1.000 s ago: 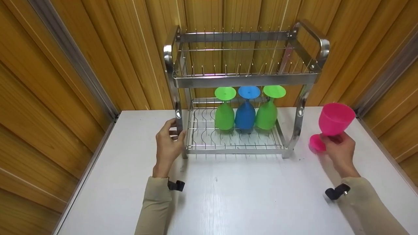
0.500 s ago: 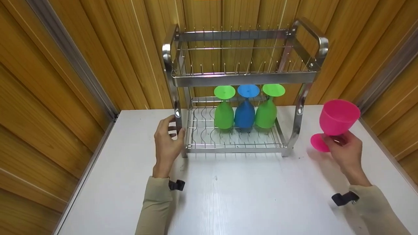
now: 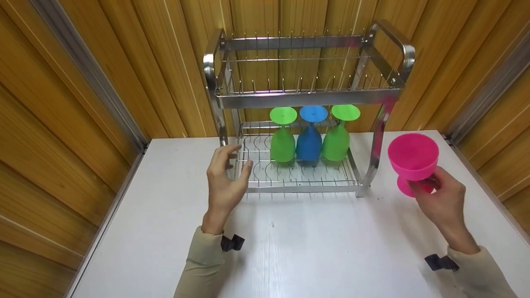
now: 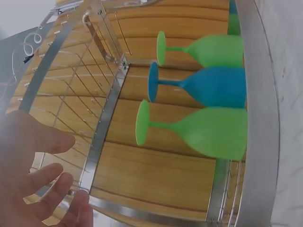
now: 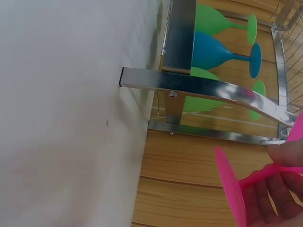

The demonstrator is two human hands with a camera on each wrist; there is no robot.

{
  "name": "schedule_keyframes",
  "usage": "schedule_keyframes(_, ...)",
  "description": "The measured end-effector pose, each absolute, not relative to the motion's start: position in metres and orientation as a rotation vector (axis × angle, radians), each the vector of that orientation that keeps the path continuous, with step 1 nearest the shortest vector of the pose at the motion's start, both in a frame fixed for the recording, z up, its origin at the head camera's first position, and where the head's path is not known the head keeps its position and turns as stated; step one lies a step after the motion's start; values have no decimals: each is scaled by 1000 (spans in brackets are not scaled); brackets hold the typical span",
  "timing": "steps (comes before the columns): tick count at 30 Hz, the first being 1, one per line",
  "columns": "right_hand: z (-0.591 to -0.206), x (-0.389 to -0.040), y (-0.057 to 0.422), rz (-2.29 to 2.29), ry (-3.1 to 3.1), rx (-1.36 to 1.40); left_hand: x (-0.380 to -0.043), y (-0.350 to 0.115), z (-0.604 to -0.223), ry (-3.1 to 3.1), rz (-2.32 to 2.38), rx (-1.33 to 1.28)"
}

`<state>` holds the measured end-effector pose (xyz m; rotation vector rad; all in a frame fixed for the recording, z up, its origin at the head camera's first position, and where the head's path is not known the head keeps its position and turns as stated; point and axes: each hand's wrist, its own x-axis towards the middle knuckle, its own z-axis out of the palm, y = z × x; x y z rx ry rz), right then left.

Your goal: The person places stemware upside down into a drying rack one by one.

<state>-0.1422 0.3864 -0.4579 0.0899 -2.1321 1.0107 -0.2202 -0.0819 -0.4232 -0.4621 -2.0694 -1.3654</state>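
Note:
A pink goblet [image 3: 413, 156] is held by the stem in my right hand [image 3: 443, 203], its bowl tipped toward me, to the right of a metal dish rack [image 3: 308, 99]. In the right wrist view, thumb and fingers close round the pink stem [image 5: 258, 177]. My left hand [image 3: 225, 176] is in front of the rack's left post, fingers spread and loosely bent, holding nothing. Upside down on the lower wire shelf stand a green goblet [image 3: 283, 145], a blue goblet [image 3: 309, 145] and another green goblet [image 3: 336, 145], side by side toward the right.
The rack stands on a white table [image 3: 306, 248] close to a wood-panelled wall [image 3: 182, 74]. Its upper tier carries upright wire prongs. More panelling [image 3: 41, 145] borders the table on the left and on the right. Each wrist wears a small black camera mount [image 3: 232, 243].
My left hand has let go of the rack's left post and moved slightly right, toward me. The pink goblet has tilted so that its mouth faces me more.

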Motion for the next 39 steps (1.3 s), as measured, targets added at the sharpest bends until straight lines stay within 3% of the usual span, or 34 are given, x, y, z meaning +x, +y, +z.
schedule_keyframes(5,-444,-137,370,832,-2149,259,-204,-66,-417,-2083,-1561,-582)
schedule_keyframes(23,-413,-119,303,281,-2289,401,-169,-13,-426,-2125,-1621,-1080)
schedule_keyframes(39,-413,-120,261,198,-2267,452,-169,1,-436,-2113,-1574,-1165)
